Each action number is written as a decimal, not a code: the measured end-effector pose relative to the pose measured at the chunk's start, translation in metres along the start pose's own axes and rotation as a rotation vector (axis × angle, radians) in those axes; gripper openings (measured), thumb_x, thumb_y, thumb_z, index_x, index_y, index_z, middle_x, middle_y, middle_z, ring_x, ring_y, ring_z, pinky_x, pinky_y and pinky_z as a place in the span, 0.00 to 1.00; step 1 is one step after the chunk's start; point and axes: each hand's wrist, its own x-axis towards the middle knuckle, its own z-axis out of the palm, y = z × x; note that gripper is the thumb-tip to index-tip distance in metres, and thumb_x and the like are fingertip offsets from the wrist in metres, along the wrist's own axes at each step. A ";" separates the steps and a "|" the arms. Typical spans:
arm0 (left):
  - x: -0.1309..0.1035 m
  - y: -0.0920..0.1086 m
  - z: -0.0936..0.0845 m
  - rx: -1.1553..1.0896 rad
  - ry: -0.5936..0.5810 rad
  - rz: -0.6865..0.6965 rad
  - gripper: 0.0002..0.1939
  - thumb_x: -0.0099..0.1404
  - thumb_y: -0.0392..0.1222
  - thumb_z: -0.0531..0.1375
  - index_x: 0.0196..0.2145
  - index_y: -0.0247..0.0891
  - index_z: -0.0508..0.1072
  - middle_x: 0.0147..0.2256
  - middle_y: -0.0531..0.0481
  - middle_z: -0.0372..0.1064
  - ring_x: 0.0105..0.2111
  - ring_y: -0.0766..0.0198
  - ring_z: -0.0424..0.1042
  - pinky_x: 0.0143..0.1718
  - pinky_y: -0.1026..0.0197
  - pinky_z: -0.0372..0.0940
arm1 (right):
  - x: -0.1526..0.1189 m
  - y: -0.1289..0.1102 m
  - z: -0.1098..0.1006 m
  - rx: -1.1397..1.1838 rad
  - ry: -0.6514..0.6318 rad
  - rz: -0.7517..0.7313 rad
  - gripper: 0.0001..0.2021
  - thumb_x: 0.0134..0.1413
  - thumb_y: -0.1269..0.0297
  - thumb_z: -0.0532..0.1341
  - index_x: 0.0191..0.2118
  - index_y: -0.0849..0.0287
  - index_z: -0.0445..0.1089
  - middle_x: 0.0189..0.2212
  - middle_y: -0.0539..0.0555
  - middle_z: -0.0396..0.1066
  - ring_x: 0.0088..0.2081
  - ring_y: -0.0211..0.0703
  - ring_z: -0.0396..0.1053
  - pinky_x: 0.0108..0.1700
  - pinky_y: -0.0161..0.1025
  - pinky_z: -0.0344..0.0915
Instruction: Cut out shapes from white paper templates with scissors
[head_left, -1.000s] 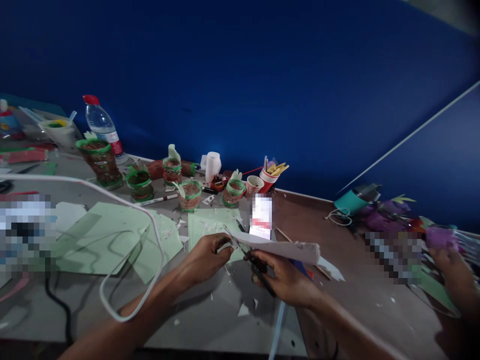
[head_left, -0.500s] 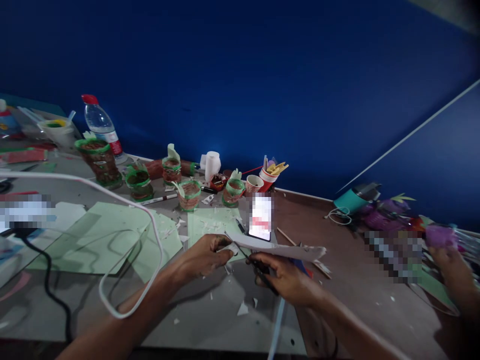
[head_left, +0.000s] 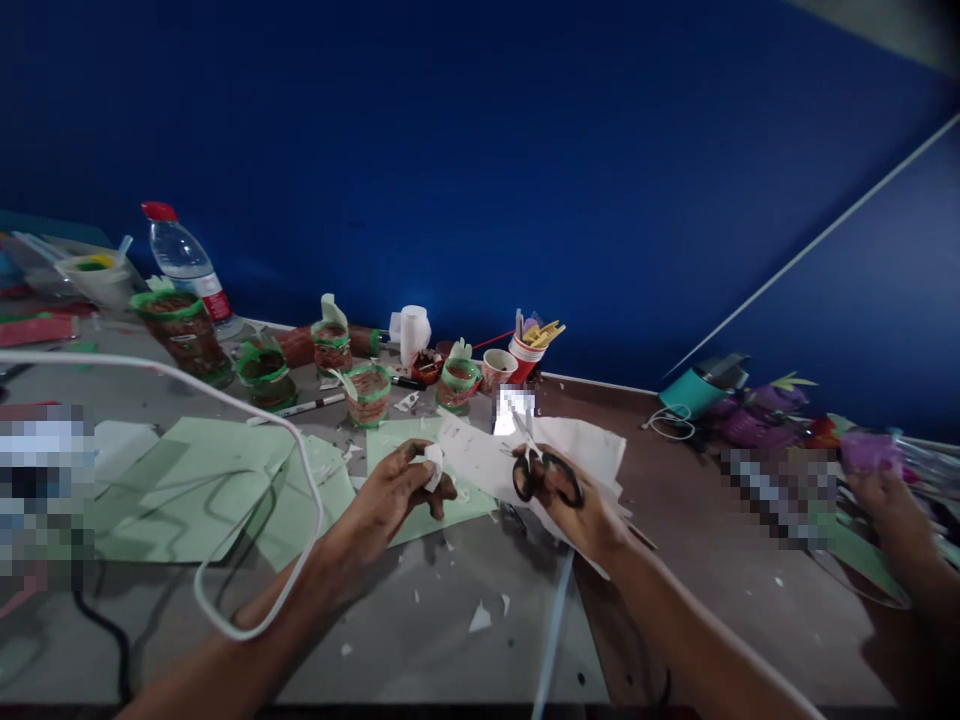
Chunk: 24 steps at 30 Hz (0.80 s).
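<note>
Between the fingertips of my left hand is a small white paper piece. My right hand has its fingers around black-handled scissors, whose blades point up and away. A large white paper sheet lies behind and beneath the scissors, spreading to both sides of my right hand. A lit phone shows partly behind the sheet. Under my left hand is a light green sheet, and white scraps lie on the grey table nearer to me.
Brown pots with green rims stand along the back, with a red-capped bottle and a cup of sticks. A white cable loops over my left forearm. At the right, another person's hand touches purple material.
The scissors have swung up from the paper near my left hand. The white sheet now lies spread flatter, covering more of the phone. My left hand has moved slightly left with the small piece.
</note>
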 end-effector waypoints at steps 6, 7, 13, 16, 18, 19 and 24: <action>0.004 -0.010 -0.004 -0.055 0.021 -0.066 0.10 0.56 0.43 0.62 0.30 0.37 0.64 0.32 0.46 0.72 0.30 0.61 0.72 0.35 0.56 0.66 | 0.016 0.008 -0.003 0.197 0.155 -0.136 0.13 0.48 0.56 0.61 0.38 0.58 0.70 0.26 0.51 0.65 0.29 0.41 0.61 0.34 0.38 0.58; 0.005 -0.013 -0.006 -0.050 -0.001 -0.071 0.10 0.55 0.43 0.62 0.29 0.37 0.65 0.34 0.46 0.72 0.31 0.62 0.72 0.38 0.56 0.65 | 0.014 0.009 0.001 0.201 0.155 -0.142 0.14 0.49 0.56 0.61 0.39 0.59 0.69 0.26 0.51 0.65 0.29 0.41 0.61 0.34 0.38 0.58; 0.013 -0.032 -0.013 0.001 0.050 -0.015 0.09 0.52 0.42 0.64 0.28 0.37 0.68 0.26 0.55 0.64 0.28 0.69 0.65 0.38 0.61 0.62 | -0.007 0.021 0.035 0.095 -0.037 -0.082 0.20 0.49 0.51 0.62 0.44 0.58 0.66 0.28 0.52 0.66 0.30 0.39 0.61 0.33 0.36 0.57; 0.014 -0.033 -0.014 -0.046 0.132 -0.080 0.12 0.49 0.41 0.66 0.28 0.37 0.67 0.25 0.56 0.62 0.27 0.69 0.64 0.37 0.62 0.63 | -0.011 0.028 0.046 0.074 -0.080 -0.004 0.23 0.46 0.46 0.63 0.43 0.58 0.66 0.27 0.50 0.64 0.29 0.38 0.60 0.32 0.34 0.57; 0.014 -0.032 -0.013 -0.093 0.164 -0.133 0.13 0.48 0.41 0.67 0.28 0.37 0.66 0.25 0.56 0.62 0.27 0.69 0.64 0.38 0.60 0.64 | -0.012 0.033 0.048 0.032 -0.051 0.050 0.22 0.47 0.46 0.62 0.42 0.57 0.66 0.27 0.50 0.63 0.28 0.37 0.60 0.30 0.34 0.57; 0.013 -0.032 -0.012 -0.103 0.173 -0.148 0.13 0.48 0.41 0.67 0.28 0.37 0.66 0.25 0.57 0.62 0.27 0.69 0.65 0.39 0.60 0.64 | -0.012 0.036 0.048 0.009 -0.030 0.068 0.21 0.47 0.47 0.62 0.42 0.57 0.66 0.27 0.50 0.63 0.28 0.37 0.60 0.30 0.34 0.58; 0.010 -0.029 -0.005 -0.081 0.132 -0.139 0.13 0.50 0.41 0.67 0.25 0.36 0.65 0.25 0.54 0.64 0.29 0.67 0.67 0.40 0.60 0.65 | -0.015 0.054 0.044 -0.134 0.025 0.022 0.21 0.48 0.48 0.62 0.43 0.56 0.65 0.32 0.54 0.65 0.34 0.41 0.64 0.35 0.36 0.63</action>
